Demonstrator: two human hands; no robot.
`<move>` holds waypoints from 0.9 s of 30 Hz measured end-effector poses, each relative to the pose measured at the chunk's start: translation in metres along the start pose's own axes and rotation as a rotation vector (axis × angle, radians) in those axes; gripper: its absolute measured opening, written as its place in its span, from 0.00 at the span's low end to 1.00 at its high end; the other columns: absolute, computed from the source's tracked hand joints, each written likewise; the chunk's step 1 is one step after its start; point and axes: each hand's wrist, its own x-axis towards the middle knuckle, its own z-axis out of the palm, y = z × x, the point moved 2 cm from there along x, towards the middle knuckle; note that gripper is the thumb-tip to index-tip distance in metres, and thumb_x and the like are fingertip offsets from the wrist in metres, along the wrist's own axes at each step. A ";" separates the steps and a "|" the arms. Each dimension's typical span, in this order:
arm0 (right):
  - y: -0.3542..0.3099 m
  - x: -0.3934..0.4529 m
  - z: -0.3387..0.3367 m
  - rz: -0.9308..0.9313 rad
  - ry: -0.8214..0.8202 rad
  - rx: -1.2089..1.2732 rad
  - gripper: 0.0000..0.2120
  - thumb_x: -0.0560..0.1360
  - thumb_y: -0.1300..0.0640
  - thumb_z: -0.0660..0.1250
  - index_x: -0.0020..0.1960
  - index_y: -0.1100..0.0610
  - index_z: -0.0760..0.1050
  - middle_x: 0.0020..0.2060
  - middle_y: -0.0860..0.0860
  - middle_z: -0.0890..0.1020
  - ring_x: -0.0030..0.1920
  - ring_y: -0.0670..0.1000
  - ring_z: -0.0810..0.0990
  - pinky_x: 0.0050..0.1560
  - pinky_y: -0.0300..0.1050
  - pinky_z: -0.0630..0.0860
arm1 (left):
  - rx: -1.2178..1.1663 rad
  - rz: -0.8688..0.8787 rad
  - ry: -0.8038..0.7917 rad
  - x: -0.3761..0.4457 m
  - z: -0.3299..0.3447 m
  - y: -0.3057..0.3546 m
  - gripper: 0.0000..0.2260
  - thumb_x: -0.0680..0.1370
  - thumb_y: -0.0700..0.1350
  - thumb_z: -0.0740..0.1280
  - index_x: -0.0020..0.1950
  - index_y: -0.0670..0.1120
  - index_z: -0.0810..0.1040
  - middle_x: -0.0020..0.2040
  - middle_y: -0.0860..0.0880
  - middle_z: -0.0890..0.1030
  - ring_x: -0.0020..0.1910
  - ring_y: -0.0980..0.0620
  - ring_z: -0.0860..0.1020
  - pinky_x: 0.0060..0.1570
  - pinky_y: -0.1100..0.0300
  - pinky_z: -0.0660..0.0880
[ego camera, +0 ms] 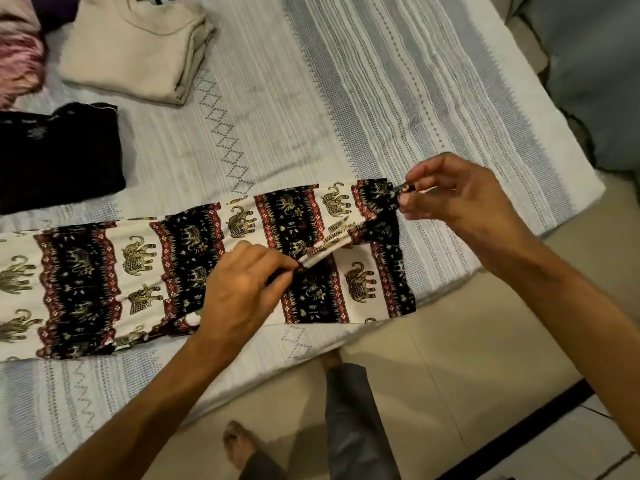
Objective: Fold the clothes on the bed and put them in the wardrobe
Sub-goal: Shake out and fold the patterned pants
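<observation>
On the bed [311, 98] the elephant-print trousers [138, 271] lie flat near its edge, the left hand [242, 289] pinching a fold at mid-cloth and the right hand [457, 199] pinching the far hem corner, lifted slightly.

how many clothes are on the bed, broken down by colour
Elephant-print (cream, black, red): 1, the elephant-print garment, pinched by the left hand and right hand
Cream: 1, the folded cream garment
Black: 1, the folded black garment
Pink: 1, the pink fabric, partly out of frame
Dark purple: 1, the dark purple fabric, mostly hidden
Total: 5
</observation>
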 end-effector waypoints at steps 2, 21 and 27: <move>0.007 -0.011 -0.005 -0.001 -0.014 -0.013 0.15 0.72 0.67 0.77 0.57 0.58 0.79 0.51 0.55 0.85 0.52 0.56 0.87 0.57 0.49 0.82 | 0.040 0.111 0.005 -0.012 0.009 0.006 0.07 0.80 0.47 0.70 0.54 0.46 0.84 0.48 0.49 0.83 0.46 0.49 0.78 0.45 0.50 0.74; 0.235 -0.076 0.046 0.697 0.083 0.523 0.20 0.78 0.56 0.72 0.67 0.61 0.76 0.56 0.60 0.86 0.57 0.61 0.86 0.59 0.55 0.82 | 0.201 0.202 -0.413 -0.086 0.107 -0.001 0.25 0.69 0.47 0.81 0.61 0.51 0.75 0.54 0.51 0.81 0.50 0.49 0.78 0.48 0.54 0.77; 0.223 -0.076 0.040 0.601 0.248 0.433 0.18 0.73 0.62 0.75 0.61 0.66 0.79 0.45 0.62 0.87 0.40 0.57 0.88 0.40 0.44 0.85 | 0.327 0.112 -0.392 -0.095 0.075 -0.040 0.27 0.67 0.46 0.84 0.59 0.48 0.74 0.53 0.47 0.82 0.48 0.47 0.80 0.45 0.52 0.79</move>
